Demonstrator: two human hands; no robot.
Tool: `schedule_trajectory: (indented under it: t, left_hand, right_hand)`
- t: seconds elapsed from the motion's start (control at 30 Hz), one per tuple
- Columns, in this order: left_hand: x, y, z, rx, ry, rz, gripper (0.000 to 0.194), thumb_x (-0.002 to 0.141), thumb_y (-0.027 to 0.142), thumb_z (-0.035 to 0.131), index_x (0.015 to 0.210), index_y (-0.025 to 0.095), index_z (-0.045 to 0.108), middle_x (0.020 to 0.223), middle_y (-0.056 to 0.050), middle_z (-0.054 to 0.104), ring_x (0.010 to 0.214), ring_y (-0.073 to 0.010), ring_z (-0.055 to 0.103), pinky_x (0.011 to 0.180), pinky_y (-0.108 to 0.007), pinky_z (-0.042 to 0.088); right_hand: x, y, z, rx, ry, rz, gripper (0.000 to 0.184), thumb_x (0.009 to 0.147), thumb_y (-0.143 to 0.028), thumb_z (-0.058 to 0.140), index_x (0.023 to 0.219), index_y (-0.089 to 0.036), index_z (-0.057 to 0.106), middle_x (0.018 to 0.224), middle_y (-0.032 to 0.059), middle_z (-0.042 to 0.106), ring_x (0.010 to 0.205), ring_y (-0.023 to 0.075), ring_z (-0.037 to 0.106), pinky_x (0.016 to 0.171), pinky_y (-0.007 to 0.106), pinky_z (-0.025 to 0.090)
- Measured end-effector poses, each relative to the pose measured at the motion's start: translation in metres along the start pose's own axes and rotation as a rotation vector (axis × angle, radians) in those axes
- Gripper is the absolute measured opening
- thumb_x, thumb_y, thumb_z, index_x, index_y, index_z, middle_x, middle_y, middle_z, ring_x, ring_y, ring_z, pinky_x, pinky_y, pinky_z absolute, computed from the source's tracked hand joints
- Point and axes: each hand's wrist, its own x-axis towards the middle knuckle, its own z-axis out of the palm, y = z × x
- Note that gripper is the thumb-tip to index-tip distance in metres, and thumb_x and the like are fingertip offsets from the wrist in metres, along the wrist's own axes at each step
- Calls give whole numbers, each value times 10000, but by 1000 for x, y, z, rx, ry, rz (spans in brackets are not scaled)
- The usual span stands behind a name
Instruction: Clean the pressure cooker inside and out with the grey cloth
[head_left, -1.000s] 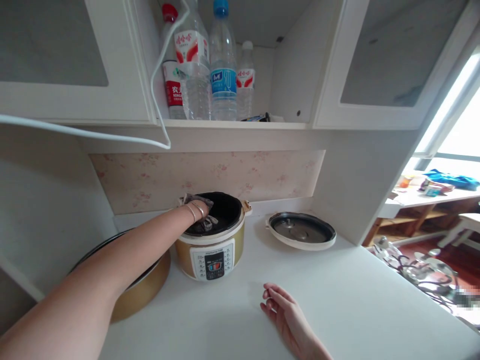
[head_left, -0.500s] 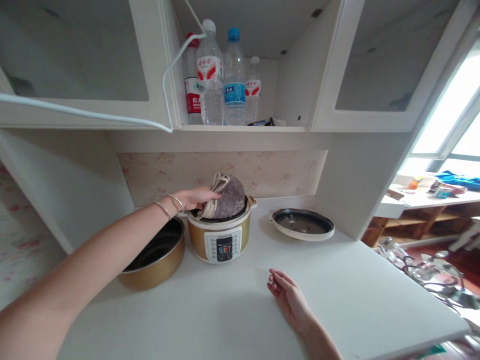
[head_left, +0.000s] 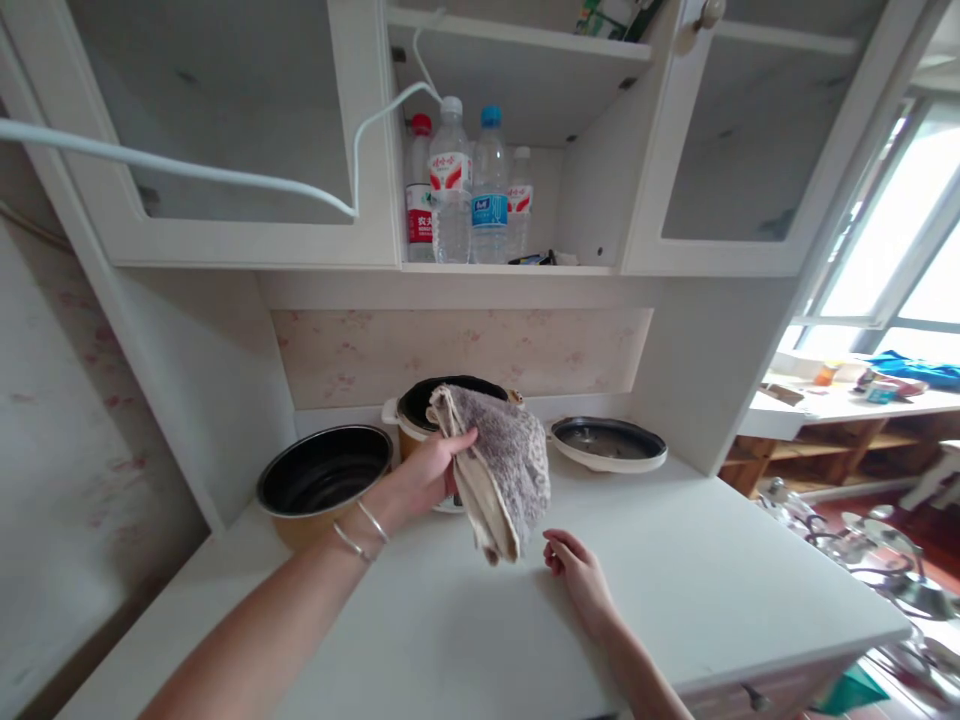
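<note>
a folded, fuzzy grey-brown cloth with cream edges (head_left: pixel 510 455) is pinched between the thumb and closed fingers of the left hand (head_left: pixel 437 467), held up before a round gold-and-white electric cooker (head_left: pixel 407 441). the right hand (head_left: pixel 573 562) is kept half open, fingers loosely curled, nothing gripped. a round gold black-lined pot (head_left: pixel 291 532) and a round black-and-white lid (head_left: pixel 609 444) are set on either side.

Front access to the cooker (head_left: pixel 407 441) is mostly blocked by that cloth (head_left: pixel 501 462), plus the gold pot (head_left: pixel 324 474) crowds its left side and the cupboard (head_left: pixel 461 268) hangs above it. Tons of room on the worktop (head_left: pixel 465 640) to its front right though, with just the right hand (head_left: pixel 574 570) in the way.
</note>
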Motion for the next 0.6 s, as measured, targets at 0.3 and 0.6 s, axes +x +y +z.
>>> schedule_trajectory:
  t: [0.3,0.6]
  left_hand:
    - [-12,-165,-45,-165,109,-274,264,782,307,639,996,153,617,841,-112,708,832,-260,684,803,-389,514]
    - [-26,-179,-77,141,173,-191,372,716,423,691,1009,207,618,964,-92,688,948,-255,641,814,-360,491]
  right_hand:
    - [0,0,-4,-183,62,-45,297,701,-442,603,838,-200,707,897,40,705,919,242,590,830,309,424]
    - [-7,-7,8,-357,-49,-113,378,743,-541,598,932,-223,678,814,16,699,807,225,610,745,308,441]
